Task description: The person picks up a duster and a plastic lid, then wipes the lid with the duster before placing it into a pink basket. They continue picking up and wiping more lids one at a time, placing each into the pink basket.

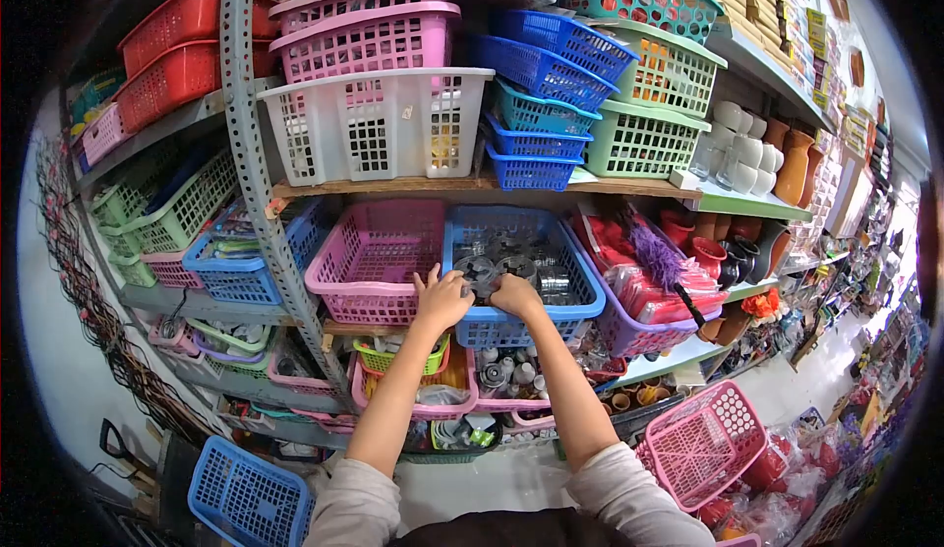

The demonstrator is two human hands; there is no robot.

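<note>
A blue basket [580, 313] stands on the middle shelf with several clear, glass-like items [516, 264] inside. To its left is a pink basket [369, 303], whose visible inside shows nothing. My left hand [442, 299] is at the rims where the two baskets meet, its fingers spread, with the thumb side near the blue basket's edge. Over the front rim of the blue basket reaches my right hand [515, 295], its fingers curled beside a clear item; what they hold, if anything, is hidden.
A perforated metal post [258, 153] rises left of the pink basket. At right is a purple basket [639, 335] of red packets. Stacked baskets fill the wooden shelf [393, 187] above. On the floor are a blue basket [246, 493] and a pink basket [703, 444].
</note>
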